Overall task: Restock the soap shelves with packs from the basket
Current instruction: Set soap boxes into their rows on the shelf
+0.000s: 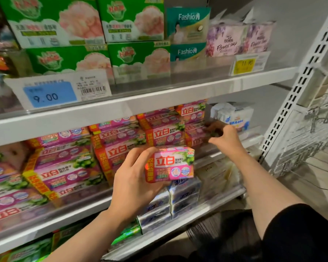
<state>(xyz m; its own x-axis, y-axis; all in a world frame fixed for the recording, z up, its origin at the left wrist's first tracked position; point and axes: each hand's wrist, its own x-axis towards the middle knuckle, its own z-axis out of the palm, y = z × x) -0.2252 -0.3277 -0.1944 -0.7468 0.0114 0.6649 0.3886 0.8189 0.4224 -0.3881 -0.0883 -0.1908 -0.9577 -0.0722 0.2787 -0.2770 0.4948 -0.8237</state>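
Hand (134,178), the left, grips glossy rectangular pink soap pack (170,164).

This is a shop aisle. White metal shelves (159,99) carry stacked soap packs (165,133) and green boxes (133,19) in rows, faces outward. Price tags sit on the shelf edges: a blue one (49,94) reading 9.00 with a barcode, and a yellow one (244,64). A slotted upright (299,86) bears the shelves.
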